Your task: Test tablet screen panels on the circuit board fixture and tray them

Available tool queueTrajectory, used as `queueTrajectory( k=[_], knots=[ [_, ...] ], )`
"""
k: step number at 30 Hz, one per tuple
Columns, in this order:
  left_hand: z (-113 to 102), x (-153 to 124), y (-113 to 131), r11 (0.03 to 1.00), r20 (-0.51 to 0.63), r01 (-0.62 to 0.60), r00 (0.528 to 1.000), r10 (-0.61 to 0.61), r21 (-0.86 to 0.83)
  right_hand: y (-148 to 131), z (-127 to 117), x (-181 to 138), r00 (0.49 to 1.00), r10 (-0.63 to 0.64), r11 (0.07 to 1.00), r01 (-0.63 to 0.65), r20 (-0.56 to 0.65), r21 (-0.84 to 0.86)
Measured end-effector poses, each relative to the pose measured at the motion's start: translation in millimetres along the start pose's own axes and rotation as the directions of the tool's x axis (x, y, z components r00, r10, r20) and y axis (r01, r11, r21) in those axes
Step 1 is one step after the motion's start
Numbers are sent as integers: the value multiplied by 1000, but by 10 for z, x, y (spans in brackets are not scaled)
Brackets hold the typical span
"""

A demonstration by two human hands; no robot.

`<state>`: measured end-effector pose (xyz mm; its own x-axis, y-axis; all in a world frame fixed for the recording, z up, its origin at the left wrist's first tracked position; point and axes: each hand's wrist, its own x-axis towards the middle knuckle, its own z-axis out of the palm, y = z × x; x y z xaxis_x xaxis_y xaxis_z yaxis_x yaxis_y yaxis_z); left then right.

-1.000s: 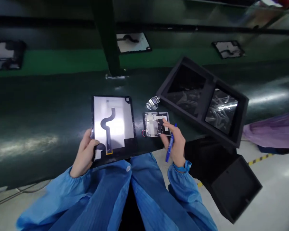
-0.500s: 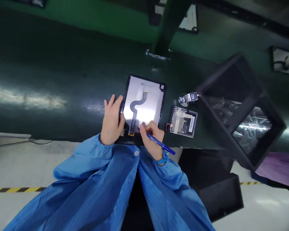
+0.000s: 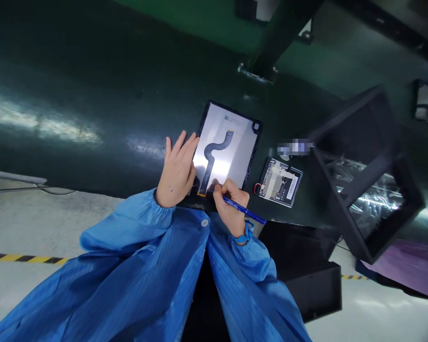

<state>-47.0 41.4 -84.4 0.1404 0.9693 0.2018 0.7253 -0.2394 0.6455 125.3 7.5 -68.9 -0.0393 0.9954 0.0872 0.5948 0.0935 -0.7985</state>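
A display panel [image 3: 235,152] lies on the dark green bench, its silvery back facing up. A dark curved ribbon cable [image 3: 209,161] runs down it to a gold-edged end near the bench's front. My left hand [image 3: 176,173] rests along the panel's left edge, fingers spread. In my right hand [image 3: 231,204] is a blue pen [image 3: 248,212], gripped with its tip end at the panel's lower part; the fingers hide the tip. To the right of that hand lies a circuit board [image 3: 280,183] with a short red wire.
A black divided box [image 3: 364,178] holding clear plastic film stands tilted on the right. Beside the board sits a small blurred object [image 3: 294,147]. A green post [image 3: 274,42] rises from the bench behind. Another black box [image 3: 314,289] is below the bench edge.
The view has shifted and turned slightly, so the bench things appear moved and rotated. My left hand stays at the panel's edge, and the pen stays in my right hand over its lower part.
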Motion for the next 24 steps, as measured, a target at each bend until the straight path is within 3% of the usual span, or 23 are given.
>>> queueTrajectory(
  k=[2,5,9,13,18,22,24],
  knots=[
    [-6,3,-3,1000,12,4,1000,-3,-10,7,6,-8,1000,11,1000,-11,-3,26],
    [-12,10,-13,1000,22,-5,1000,5,-17,-4,-61,25,992,72,985,-55,-99,166],
    [-5,-11,-2,997,26,-65,997,66,-28,-36,-375,265,977,126,945,-66,-172,320],
    [24,-101,64,994,49,-101,993,104,-50,3,-625,708,998,61,961,-51,-29,273],
    [-3,-130,144,993,16,-56,998,58,-108,150,-482,1110,996,-22,992,11,90,123],
    [-183,158,263,963,-58,21,998,-38,-269,73,-514,1107,988,-112,949,75,103,307],
    [-284,366,368,883,62,81,996,-58,-463,-32,-637,1028,978,-175,902,113,113,416]
  ],
)
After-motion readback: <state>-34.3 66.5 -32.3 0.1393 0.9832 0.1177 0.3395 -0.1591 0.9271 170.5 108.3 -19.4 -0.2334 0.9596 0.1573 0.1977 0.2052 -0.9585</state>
